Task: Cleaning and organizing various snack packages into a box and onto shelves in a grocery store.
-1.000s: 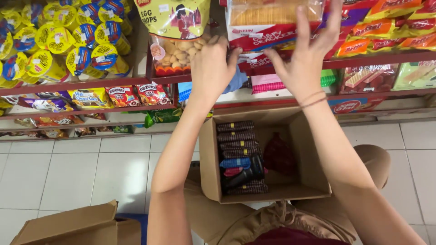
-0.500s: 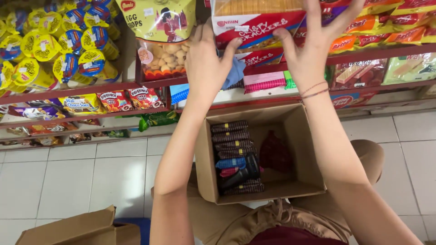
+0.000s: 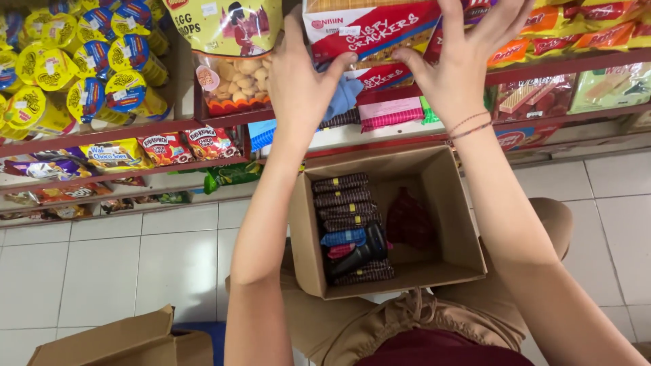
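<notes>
White tiled floor [image 3: 122,264] below, red shelf [image 3: 542,68] crammed with snack packets above. Open cardboard box [image 3: 447,224] on the lap, dark packs stacked inside. Red cracker pack [image 3: 373,30] on the shelf, clasped at both ends by left hand [image 3: 298,88] and right hand [image 3: 458,64], fingers spread.

The cracker packs [image 3: 369,30] are glossy red plastic film. The open box [image 3: 447,224] on the lap is matt brown cardboard, rough at its cut edges. The floor [image 3: 122,264] is smooth, slightly shiny white tile. The shelf [image 3: 122,132] edge looks like painted metal.
</notes>
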